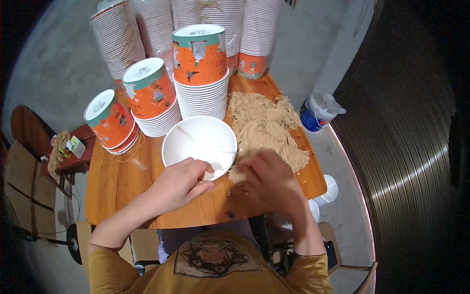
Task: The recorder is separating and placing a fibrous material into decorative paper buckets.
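The left hand (pixel 182 181) is held at the bowl (pixel 175 147), thumb and forefinger parted; the right hand (pixel 272 177) is angled inward, its finger closure indeterminable.

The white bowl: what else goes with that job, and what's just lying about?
Likely the job:
bowl, by left hand
string, by right hand
orange tubs, beyond bowl

Seemingly lying about:
blue pail, off the table
small carton, far left
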{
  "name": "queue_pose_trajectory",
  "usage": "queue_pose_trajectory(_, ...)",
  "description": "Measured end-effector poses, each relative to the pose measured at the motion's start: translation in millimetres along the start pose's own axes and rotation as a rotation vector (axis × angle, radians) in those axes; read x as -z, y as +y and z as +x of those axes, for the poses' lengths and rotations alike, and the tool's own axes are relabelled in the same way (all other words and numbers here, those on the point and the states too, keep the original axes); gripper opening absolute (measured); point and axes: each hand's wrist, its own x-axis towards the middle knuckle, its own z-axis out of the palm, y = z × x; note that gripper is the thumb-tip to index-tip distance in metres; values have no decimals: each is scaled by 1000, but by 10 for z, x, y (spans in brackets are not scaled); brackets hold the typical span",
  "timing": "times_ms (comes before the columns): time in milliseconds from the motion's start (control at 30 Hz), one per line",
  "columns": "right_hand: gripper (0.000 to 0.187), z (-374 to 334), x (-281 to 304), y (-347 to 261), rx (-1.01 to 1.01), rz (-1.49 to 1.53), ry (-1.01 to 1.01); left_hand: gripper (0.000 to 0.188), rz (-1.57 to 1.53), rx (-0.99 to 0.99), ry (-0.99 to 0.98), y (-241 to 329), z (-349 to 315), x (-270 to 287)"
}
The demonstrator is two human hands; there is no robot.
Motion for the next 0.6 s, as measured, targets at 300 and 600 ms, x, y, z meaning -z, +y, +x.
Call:
queue_pose_trajectory(300, 12, 468, -177, -38, 200, -10, -38, 15, 221, -284, 150, -239, -288, 158)
queue_pose_trajectory(600, 10, 613, -577, -155, 6, 168, -129, 20, -93, 287, 168, -23, -158, 73)
